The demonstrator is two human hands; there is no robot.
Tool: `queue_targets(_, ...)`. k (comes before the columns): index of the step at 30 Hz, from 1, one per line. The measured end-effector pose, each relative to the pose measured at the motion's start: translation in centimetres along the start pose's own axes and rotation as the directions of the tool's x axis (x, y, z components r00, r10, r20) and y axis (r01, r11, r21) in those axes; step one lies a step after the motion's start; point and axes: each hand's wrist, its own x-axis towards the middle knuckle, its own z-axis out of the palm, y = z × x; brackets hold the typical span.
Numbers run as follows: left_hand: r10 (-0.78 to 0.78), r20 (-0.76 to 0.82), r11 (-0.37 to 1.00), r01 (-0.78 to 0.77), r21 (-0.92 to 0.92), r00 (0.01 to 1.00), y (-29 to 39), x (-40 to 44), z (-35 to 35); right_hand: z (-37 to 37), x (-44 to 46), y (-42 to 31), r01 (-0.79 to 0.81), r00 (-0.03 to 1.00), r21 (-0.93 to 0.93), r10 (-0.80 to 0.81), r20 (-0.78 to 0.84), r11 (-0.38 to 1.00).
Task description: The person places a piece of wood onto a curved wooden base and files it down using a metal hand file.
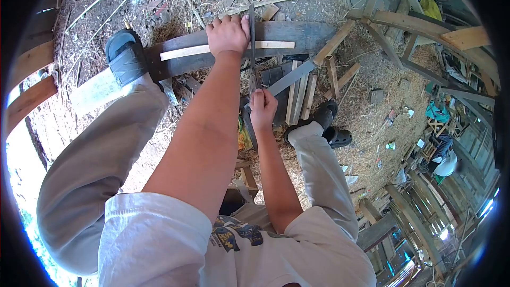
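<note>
A dark curved plank lies crosswise in front of me, with a pale wooden strip on top. My left hand presses down on the plank and strip, fingers close together. Just right of it, a narrow dark saw-like tool, seen nearly edge-on, crosses both pieces. Nearer my body, my right hand is closed around the tool's near end; its handle is mostly hidden. A flat grey metal-looking piece slants up and right from beside this hand.
My left sandalled foot rests at the plank's left end. The right foot is on the ground beside upright wood pieces. Shavings and scraps cover the ground. A curved wooden frame stands at upper right.
</note>
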Motion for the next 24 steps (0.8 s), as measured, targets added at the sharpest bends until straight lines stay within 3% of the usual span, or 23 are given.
queue_targets(10, -0.005, 0.012, 1.0, 0.005, 0.01, 1.0, 0.0, 0.1, -0.2, -0.3, 0.8, 0.3, -0.016, 1.0, -0.053, 0.017, 0.018, 0.998)
queue_targets(12, -0.008, 0.026, 1.0, 0.008, 0.016, 1.0, -0.1, -0.3, 0.1, -0.5, 1.2, 0.6, 0.055, 0.998, -0.138, -0.054, 0.014, 0.989)
queue_targets(14, 0.01, -0.035, 1.0, -0.01, -0.014, 0.999, -0.2, -0.3, 0.1, -0.7, 0.6, 0.2, 0.011, 1.0, -0.096, -0.009, 0.021, 0.995)
queue_targets(18, -0.008, 0.029, 1.0, 0.008, 0.003, 1.0, 0.1, -0.1, -0.4, -0.3, 0.2, 0.2, -0.046, 0.999, -0.035, 0.047, 0.02, 0.998)
queue_targets(24, -0.015, -0.005, 1.0, 0.014, -0.026, 1.0, -0.2, -0.5, 0.7, -1.3, 0.3, 0.8, 0.008, 1.0, -0.109, -0.007, 0.011, 0.994)
